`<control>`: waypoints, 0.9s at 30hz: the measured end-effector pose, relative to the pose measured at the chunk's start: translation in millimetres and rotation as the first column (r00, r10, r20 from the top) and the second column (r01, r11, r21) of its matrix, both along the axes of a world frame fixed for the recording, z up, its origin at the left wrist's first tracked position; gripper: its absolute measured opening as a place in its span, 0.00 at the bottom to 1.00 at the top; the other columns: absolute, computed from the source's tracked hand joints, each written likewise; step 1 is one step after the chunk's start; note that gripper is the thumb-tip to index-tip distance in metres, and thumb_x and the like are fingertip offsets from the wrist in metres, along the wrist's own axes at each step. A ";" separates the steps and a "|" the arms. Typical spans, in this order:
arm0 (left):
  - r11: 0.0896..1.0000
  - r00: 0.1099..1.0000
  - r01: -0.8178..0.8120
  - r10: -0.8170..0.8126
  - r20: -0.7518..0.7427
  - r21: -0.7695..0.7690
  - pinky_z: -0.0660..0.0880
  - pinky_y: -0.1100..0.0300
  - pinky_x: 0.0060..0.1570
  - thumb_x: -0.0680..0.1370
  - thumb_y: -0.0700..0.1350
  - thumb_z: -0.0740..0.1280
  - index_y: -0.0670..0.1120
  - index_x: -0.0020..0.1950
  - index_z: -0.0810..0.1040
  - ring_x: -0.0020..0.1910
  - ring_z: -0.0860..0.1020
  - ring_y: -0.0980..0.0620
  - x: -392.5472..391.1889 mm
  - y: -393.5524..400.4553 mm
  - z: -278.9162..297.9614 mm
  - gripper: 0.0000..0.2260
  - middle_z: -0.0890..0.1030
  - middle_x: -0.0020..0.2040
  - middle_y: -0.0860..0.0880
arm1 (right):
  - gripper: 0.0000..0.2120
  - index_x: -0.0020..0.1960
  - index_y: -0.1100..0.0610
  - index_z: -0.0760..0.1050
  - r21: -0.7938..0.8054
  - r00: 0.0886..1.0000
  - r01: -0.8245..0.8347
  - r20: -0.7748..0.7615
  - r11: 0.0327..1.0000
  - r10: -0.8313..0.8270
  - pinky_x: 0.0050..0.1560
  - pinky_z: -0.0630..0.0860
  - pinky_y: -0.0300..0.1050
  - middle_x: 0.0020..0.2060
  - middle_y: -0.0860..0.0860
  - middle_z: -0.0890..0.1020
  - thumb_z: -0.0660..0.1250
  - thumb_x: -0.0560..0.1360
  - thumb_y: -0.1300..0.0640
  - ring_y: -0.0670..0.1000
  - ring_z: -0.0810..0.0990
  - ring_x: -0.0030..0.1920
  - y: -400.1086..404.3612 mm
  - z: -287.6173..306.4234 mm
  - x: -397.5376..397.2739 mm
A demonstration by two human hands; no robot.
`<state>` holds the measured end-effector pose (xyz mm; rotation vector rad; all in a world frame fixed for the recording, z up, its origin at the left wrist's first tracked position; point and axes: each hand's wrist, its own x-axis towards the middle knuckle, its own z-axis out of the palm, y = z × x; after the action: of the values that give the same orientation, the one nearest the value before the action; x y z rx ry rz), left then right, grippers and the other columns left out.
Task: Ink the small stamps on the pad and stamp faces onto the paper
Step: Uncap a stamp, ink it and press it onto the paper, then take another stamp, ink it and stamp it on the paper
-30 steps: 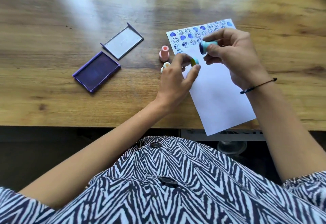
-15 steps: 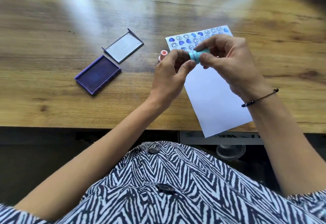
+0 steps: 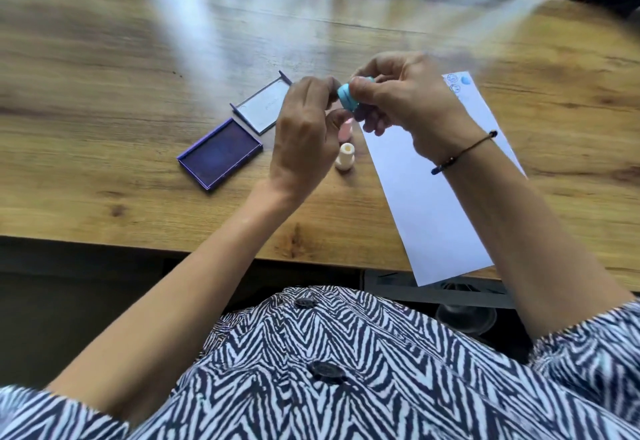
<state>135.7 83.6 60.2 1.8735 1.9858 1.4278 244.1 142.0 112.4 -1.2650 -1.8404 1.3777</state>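
Pinching a teal stamp (image 3: 348,95) between right hand (image 3: 405,100) and left hand (image 3: 304,134) fingers, above the tabletop (image 3: 104,93); ink pad (image 3: 220,154) at eight o'clock.

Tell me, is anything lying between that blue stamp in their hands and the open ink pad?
Only the left hand itself. The blue stamp is held above the table between both hands, and the ink pad lies open and uncovered beyond the left hand.
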 end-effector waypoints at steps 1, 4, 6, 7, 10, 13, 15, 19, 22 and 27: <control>1.000 1.000 0.000 0.000 -0.023 0.004 0.67 0.57 0.42 0.72 0.35 0.64 0.32 0.46 0.75 0.40 0.76 0.39 -3.7 1.6 -1.5 0.06 0.79 0.40 0.35 | 0.08 0.36 0.57 0.73 -0.023 1.000 -0.001 0.020 1.000 0.001 0.22 0.67 0.37 0.27 0.57 0.76 0.64 0.74 0.63 0.46 0.72 0.19 2.6 0.5 -2.9; 1.000 1.000 0.011 -0.011 -0.025 -0.002 0.68 0.58 0.43 0.72 0.36 0.64 0.33 0.47 0.75 0.41 0.77 0.40 -7.7 4.2 -4.6 0.07 0.79 0.41 0.36 | 0.07 0.37 0.58 0.73 -0.107 0.999 0.011 0.031 0.994 -0.008 0.21 0.65 0.37 0.26 0.56 0.76 0.65 0.74 0.62 0.46 0.70 0.19 9.9 -1.3 -5.9; 0.999 1.000 0.027 -0.027 0.011 -0.020 0.68 0.58 0.43 0.72 0.36 0.65 0.33 0.48 0.75 0.41 0.77 0.41 -7.1 4.9 -5.6 0.08 0.79 0.42 0.36 | 0.08 0.36 0.58 0.73 -0.150 1.000 0.022 0.013 0.988 -0.021 0.20 0.64 0.36 0.24 0.55 0.77 0.65 0.74 0.61 0.46 0.69 0.18 13.5 -5.6 -4.6; 0.999 0.998 0.043 -0.042 0.037 -0.032 0.69 0.58 0.44 0.73 0.36 0.65 0.34 0.49 0.75 0.42 0.77 0.41 -7.2 5.6 -5.8 0.08 0.79 0.43 0.36 | 0.09 0.35 0.58 0.73 -0.168 1.000 0.026 0.001 0.985 -0.026 0.20 0.64 0.35 0.22 0.53 0.77 0.65 0.74 0.61 0.46 0.69 0.18 15.1 -7.4 -3.7; 0.994 0.988 0.082 -0.072 0.135 -0.069 0.70 0.61 0.46 0.73 0.38 0.66 0.35 0.55 0.74 0.42 0.76 0.44 -10.1 12.3 -4.7 0.12 0.79 0.47 0.37 | 0.10 0.35 0.57 0.72 -0.179 0.999 0.033 -0.023 0.983 -0.038 0.20 0.65 0.35 0.22 0.53 0.77 0.64 0.75 0.61 0.45 0.69 0.18 24.1 -9.2 -2.9; 0.992 0.959 0.050 -0.016 0.283 -0.115 0.71 0.63 0.48 0.73 0.38 0.66 0.37 0.59 0.72 0.43 0.75 0.50 -14.7 18.7 -7.0 0.16 0.78 0.52 0.38 | 0.05 0.39 0.58 0.74 0.013 0.992 0.063 0.106 0.998 -0.064 0.23 0.68 0.38 0.27 0.55 0.77 0.64 0.74 0.61 0.45 0.72 0.21 44.7 -13.1 -7.8; 0.987 0.939 0.026 0.031 0.343 -0.159 0.72 0.62 0.51 0.74 0.38 0.66 0.38 0.60 0.72 0.46 0.76 0.50 -17.7 19.2 -11.7 0.15 0.79 0.53 0.39 | 0.06 0.46 0.60 0.77 0.243 0.941 -0.012 0.330 0.970 -0.071 0.33 0.74 0.45 0.34 0.57 0.81 0.65 0.72 0.59 0.51 0.79 0.31 61.8 -20.8 -17.8; 0.971 0.934 0.055 0.032 0.355 -0.232 0.73 0.57 0.56 0.74 0.37 0.65 0.38 0.60 0.73 0.53 0.78 0.45 -18.3 15.9 -21.4 0.14 0.80 0.54 0.38 | 0.11 0.53 0.59 0.76 0.404 0.723 -0.341 0.690 0.849 -0.038 0.51 0.73 0.49 0.53 0.60 0.81 0.65 0.72 0.57 0.60 0.77 0.54 85.1 -40.8 -42.1; 0.962 0.940 0.081 0.013 0.341 -0.261 0.72 0.59 0.57 0.74 0.36 0.65 0.39 0.60 0.73 0.55 0.77 0.45 -15.9 13.7 -26.9 0.14 0.79 0.55 0.38 | 0.12 0.55 0.60 0.75 0.373 0.629 -0.430 0.777 0.822 -0.024 0.53 0.73 0.51 0.55 0.63 0.80 0.63 0.72 0.60 0.62 0.77 0.55 89.2 -50.9 -48.9; 0.957 0.942 0.079 0.019 0.334 -0.279 0.70 0.65 0.53 0.74 0.36 0.64 0.39 0.59 0.74 0.54 0.78 0.47 -14.5 15.0 -30.7 0.14 0.80 0.56 0.40 | 0.16 0.58 0.60 0.71 0.447 0.672 -0.347 0.732 0.824 -0.114 0.53 0.71 0.51 0.55 0.63 0.79 0.63 0.74 0.54 0.62 0.75 0.56 86.0 -42.8 -34.8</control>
<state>121.2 98.6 29.5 1.4260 1.8690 1.2625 209.3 228.0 69.5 -1.4835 -2.6414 0.2304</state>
